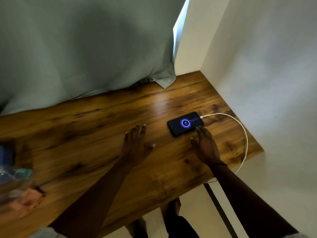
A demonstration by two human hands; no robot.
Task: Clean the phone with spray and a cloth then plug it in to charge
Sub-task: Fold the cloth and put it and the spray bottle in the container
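Note:
A black phone (185, 123) lies flat on the wooden table (96, 134), its screen lit with a blue charging ring. A white cable (244, 133) is plugged into its right end and loops off the table's right edge. My right hand (205, 145) hovers flat just in front of the phone, fingertips at its near edge, fingers straight. My left hand (136, 143) is spread open over the table to the left of the phone, holding nothing. A pink cloth (27, 200) lies at the table's near left, blurred. A blurred bottle-like thing (15, 174) sits beside it.
A grey-green curtain (82, 48) hangs behind the table and drapes onto its back edge. White walls (265, 66) close in the table's right side and far corner. Below the table's front edge I see the floor and my legs (175, 220).

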